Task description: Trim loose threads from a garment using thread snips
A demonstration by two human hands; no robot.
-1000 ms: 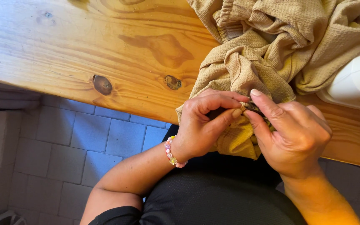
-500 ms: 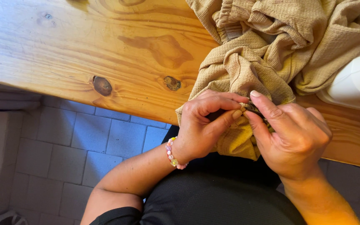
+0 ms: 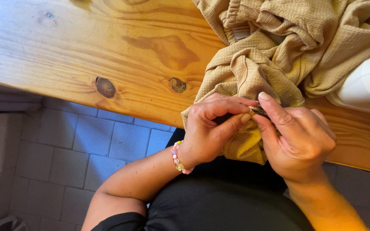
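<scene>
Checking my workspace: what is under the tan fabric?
The tan fabric lies on the wooden table and partly covers a white object; anything else beneath is hidden.

A home, judging by the knotty pine table (image 3: pixel 86 51) and grey tiled floor (image 3: pixel 82 137).

The small dark object (image 3: pixel 260 111) pinched between the fingers (image 3: pixel 236 122) is mostly covered and too small to identify. The tan cloth (image 3: pixel 279 51) and a white object (image 3: pixel 365 85) run off the right edge.
</scene>
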